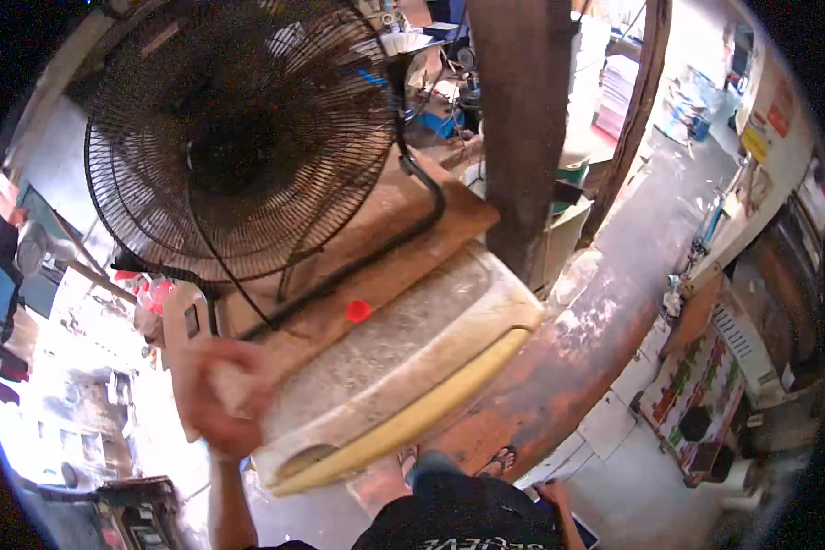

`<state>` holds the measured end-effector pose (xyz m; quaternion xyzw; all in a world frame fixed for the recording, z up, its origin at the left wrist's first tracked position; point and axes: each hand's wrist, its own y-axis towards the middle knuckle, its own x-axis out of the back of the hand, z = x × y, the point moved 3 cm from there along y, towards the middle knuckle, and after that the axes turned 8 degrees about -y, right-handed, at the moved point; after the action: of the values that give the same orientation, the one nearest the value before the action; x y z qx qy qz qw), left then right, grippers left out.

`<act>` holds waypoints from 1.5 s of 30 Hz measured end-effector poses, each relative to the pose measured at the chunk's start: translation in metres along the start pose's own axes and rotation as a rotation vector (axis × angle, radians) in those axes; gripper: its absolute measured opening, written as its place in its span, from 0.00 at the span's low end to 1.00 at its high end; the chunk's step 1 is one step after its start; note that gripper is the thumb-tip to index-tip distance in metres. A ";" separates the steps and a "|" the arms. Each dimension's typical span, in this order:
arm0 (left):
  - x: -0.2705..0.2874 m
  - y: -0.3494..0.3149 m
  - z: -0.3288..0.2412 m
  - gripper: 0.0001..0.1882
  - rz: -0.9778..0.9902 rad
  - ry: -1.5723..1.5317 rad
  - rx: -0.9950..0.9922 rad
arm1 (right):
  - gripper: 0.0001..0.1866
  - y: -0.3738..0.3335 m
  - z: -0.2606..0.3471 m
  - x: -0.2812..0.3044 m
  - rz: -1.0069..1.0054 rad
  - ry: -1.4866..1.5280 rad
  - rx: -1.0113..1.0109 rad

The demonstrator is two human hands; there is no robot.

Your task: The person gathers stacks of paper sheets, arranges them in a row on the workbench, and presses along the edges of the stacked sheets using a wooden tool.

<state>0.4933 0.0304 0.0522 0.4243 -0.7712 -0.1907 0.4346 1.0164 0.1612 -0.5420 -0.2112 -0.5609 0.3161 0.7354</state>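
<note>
Dark wire-caged fan (238,137) at ten o'clock, standing on a brown board (467,214), blurred left hand (231,399) at eight o'clock near the fan's base, fingers curled, grip unclear, right hand (552,496) at five o'clock, fingers too small to tell

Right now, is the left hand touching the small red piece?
Apart: the head view shows brown board between the left hand and the small red piece.

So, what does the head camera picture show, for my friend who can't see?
A person's blurred left hand is near the base of a big black fan. A small red round thing and a worn white-and-yellow case are in front; the right hand is low.
</note>
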 end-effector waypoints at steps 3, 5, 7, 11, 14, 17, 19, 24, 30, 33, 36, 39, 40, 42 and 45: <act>-0.135 -0.001 -0.076 0.18 0.736 -0.386 -0.095 | 0.27 0.056 -0.063 0.058 -0.145 0.279 -0.072; -0.208 -0.029 -0.103 0.19 0.933 -0.728 0.087 | 0.20 0.080 -0.026 0.129 -0.187 0.253 0.141; -0.280 -0.058 -0.120 0.19 1.096 -0.825 0.142 | 0.22 0.107 -0.002 0.190 -0.254 0.178 0.330; -0.402 -0.085 -0.134 0.21 1.343 -0.830 0.198 | 0.27 0.154 0.074 0.326 -0.145 0.286 0.343; -0.497 -0.067 -0.130 0.21 1.416 -0.771 0.262 | 0.26 0.194 0.066 0.427 -0.169 0.325 0.435; -0.601 -0.018 -0.117 0.21 1.367 -0.629 0.211 | 0.23 0.251 0.033 0.500 -0.323 0.495 0.396; -0.669 0.025 -0.121 0.22 1.326 -0.677 0.186 | 0.20 0.299 -0.029 0.523 -0.522 0.599 0.225; -0.848 0.120 -0.154 0.25 1.321 -0.677 0.082 | 0.17 0.356 -0.228 0.421 -0.265 0.442 -0.327; -1.008 0.207 -0.170 0.28 1.666 -0.781 0.061 | 0.18 0.354 -0.249 0.395 0.177 0.741 -0.680; -1.095 0.268 -0.178 0.26 1.618 -0.705 0.016 | 0.19 0.416 -0.245 0.442 0.247 0.815 -0.721; -1.191 0.315 -0.177 0.26 1.573 -0.687 0.098 | 0.20 0.499 -0.251 0.506 0.279 0.829 -0.705; -1.288 0.347 -0.150 0.28 1.468 -0.507 0.031 | 0.20 0.623 -0.261 0.601 0.265 0.773 -0.594; -1.307 0.353 -0.156 0.29 1.518 -0.459 0.040 | 0.21 0.655 -0.269 0.627 0.241 0.725 -0.557; -1.348 0.382 -0.176 0.29 1.582 -0.510 0.060 | 0.21 0.753 -0.294 0.720 0.116 0.571 -0.454; -1.407 0.411 -0.226 0.28 1.673 -0.587 0.117 | 0.17 0.881 -0.305 0.899 -0.301 0.427 -0.261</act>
<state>0.8490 1.4343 -0.2666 -0.3225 -0.9176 0.1277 0.1940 1.2614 1.4324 -0.5924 -0.2801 -0.4544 0.0769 0.8422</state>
